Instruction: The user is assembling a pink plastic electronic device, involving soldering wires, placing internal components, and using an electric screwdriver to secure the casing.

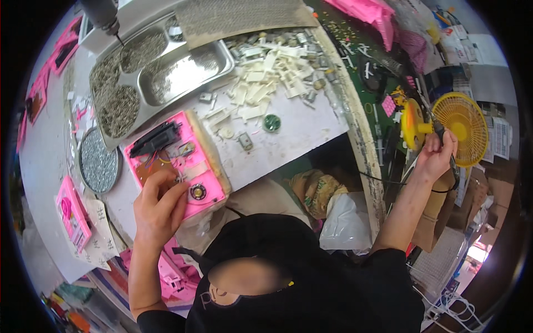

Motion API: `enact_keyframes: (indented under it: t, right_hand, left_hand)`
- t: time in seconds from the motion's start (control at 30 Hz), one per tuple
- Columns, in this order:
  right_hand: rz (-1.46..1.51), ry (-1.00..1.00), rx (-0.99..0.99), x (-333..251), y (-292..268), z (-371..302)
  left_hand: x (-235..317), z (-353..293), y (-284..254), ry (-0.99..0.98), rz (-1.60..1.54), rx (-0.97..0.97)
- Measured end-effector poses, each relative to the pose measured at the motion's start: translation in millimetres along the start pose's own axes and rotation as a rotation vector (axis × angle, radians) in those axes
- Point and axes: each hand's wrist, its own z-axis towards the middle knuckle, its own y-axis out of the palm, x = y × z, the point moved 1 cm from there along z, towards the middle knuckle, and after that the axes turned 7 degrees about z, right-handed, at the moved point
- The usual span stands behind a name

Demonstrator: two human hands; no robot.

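Observation:
A pink plastic housing [212, 178] lies open on the table in front of me, with a black part [155, 139], thin wires and a small round speaker-like part [198, 192] inside. My left hand [158, 202] is over its near edge, thumb and fingers pinched together at the wires. Whatever is between those fingertips is too small to make out. Far out to the right, my right hand [436, 155] is closed around the dark handle of a soldering iron [439, 131]. Its cord hangs by my wrist. The iron is beside a yellow fan [463, 130].
A metal tray [191, 83] of small screws stands at the back left, under a power screwdriver [102, 16]. Beside it are a round dish [100, 161] of metal bits and a heap of white plastic parts [272, 72]. Another pink housing [73, 213] lies left.

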Motion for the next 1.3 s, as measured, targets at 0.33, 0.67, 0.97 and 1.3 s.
enact_keyframes:
  t: [0.33,0.67,0.97,1.3]
  right_hand:
    - [-0.455,0.229,-0.074,125,-21,114]
    - [0.078,0.656,-0.334,106,32,-17]
    - [-0.349,-0.032,-1.297,64,241,-228]
    - [-0.441,-0.183,-1.373,64,265,-252]
  left_hand:
    - [-7,-4,-11,-0.049,-0.013,0.146]
    - [-2,-21,-4,-0.101,-0.055,0.192]
    - [-13,12,-5,0.179,0.105,-0.033]
    - [-17,5,-1,0.115,0.011,0.073]
